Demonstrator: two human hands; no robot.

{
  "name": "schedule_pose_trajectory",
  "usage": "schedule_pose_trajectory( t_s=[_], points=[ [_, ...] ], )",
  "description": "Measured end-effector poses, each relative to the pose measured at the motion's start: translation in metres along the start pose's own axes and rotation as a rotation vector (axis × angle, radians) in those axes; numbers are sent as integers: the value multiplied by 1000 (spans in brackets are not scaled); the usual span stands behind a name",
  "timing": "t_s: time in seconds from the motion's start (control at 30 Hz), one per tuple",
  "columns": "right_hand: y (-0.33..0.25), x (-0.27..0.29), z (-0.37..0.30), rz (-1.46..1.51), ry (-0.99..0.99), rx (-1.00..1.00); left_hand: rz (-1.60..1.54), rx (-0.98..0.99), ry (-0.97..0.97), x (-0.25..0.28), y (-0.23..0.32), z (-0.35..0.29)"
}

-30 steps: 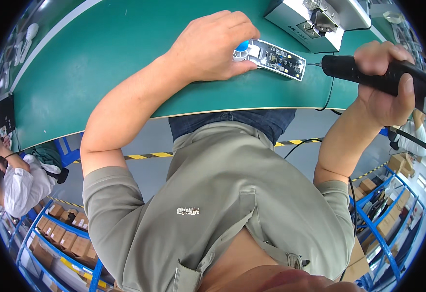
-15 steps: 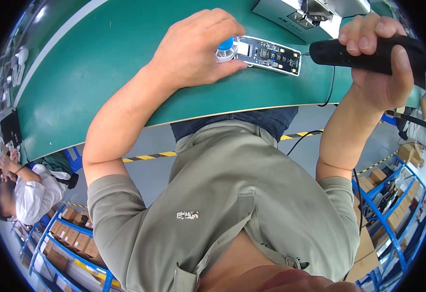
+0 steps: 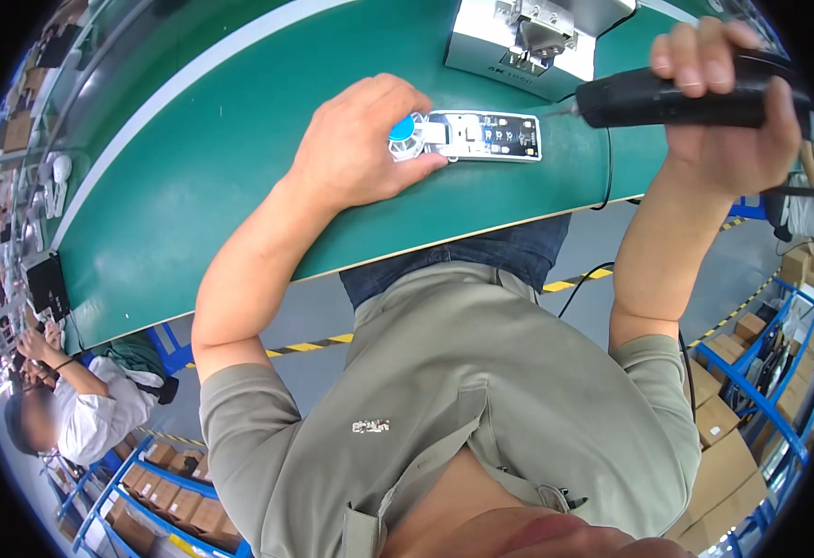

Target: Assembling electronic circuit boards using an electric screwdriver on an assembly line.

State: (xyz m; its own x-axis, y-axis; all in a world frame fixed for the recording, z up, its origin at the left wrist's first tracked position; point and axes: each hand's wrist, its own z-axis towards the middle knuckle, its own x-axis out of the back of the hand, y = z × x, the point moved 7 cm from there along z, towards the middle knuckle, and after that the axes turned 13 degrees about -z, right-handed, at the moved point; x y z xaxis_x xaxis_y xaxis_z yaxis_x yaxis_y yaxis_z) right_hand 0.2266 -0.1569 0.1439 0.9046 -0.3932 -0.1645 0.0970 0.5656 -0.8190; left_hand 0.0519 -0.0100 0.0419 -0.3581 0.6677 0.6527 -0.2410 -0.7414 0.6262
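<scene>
My left hand (image 3: 356, 149) is closed around the left end of a narrow white-edged device with a black circuit board (image 3: 504, 137), which lies on the green bench. Beside its thumb and fingertips is a round blue part (image 3: 402, 128) on a clear wheel-like end. In my right hand (image 3: 714, 102) is a black electric screwdriver (image 3: 648, 100), held sideways in a full grip. Its thin bit points left and ends just past the right end of the board, apart from it.
A grey box with a metal mechanism (image 3: 544, 37) stands at the far side of the green bench (image 3: 239, 130). A black cable (image 3: 608, 167) runs down over the bench's near edge. Blue racks with cardboard boxes (image 3: 184, 502) stand behind me, and a co-worker (image 3: 100, 400) sits at the left.
The screwdriver bit has come away from the right end of the board. In the picture, the device and my left hand sit lower and further left, and the whole view has shifted too.
</scene>
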Motion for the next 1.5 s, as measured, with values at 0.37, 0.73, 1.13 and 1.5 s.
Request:
schedule_pose_trajectory(
  t_s=[0.37,0.73,1.13,1.5],
  points=[
    [-7,-18,20,-228,205,330,-8,-3,17,-4,1,0],
    [1,-36,23,41,39,23,-37,-16,20,-5,4,0],
    [23,-55,-12,42,-292,145,38,-4,44,-6,-2,0],
    [33,-73,-14,-5,-323,106,26,-17,66,-5,0,-1]
  ],
)
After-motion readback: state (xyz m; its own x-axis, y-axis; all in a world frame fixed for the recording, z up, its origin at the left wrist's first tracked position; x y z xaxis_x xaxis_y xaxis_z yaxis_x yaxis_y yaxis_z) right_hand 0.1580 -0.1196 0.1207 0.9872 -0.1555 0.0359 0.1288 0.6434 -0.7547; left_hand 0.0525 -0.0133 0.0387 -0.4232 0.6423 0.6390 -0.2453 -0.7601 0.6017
